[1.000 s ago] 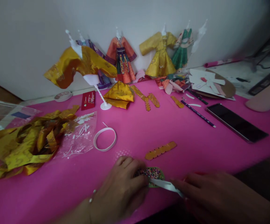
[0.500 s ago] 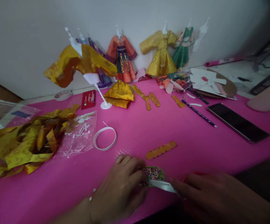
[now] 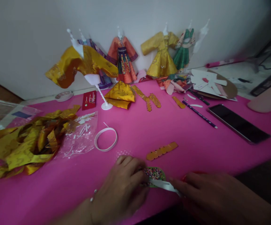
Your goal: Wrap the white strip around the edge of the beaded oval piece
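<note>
1. Left hand: bent fingers, held together, cover the left end of the beaded pad; whether they pinch anything there, I cannot tell.
2. Right hand: to the right of the pad, fingers closed around the scissors, hiding most of the handles.
3. The scissors lie across the pad's near edge, tips pointing left toward the left fingertips, long axis sideways and slightly slanted. Whether the blades are parted is unclear.
4. The pad's long axis seems to run left to right, its rounded end facing right.
5. Work with the blades looks under way; whether anything is cut through is hidden.
6. Just beyond the pad, a gold strip already has its outline, rounded end left, squarer end angled right and away.
7. Farther beyond the pad, a dressed orange doll looks finished; how much is left overall, I cannot judge.
</note>
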### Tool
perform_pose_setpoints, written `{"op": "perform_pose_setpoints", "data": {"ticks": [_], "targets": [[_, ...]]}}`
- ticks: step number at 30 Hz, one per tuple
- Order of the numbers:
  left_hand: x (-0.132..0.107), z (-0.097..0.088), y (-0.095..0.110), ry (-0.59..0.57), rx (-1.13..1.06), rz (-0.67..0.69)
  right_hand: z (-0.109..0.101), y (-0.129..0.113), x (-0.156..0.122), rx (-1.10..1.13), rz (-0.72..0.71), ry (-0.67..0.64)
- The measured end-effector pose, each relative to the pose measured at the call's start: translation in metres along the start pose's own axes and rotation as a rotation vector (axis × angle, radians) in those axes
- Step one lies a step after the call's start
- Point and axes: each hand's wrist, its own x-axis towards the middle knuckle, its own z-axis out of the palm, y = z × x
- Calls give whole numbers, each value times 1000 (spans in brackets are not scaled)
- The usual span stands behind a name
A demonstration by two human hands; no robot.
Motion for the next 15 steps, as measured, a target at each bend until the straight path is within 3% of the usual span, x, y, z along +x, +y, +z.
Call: {"op": "perform_pose_setpoints", "data": {"ticks": [15], "targets": [[-2,0,-2,-14,-8,-11,2,-2,0,2,6,-13]]}}
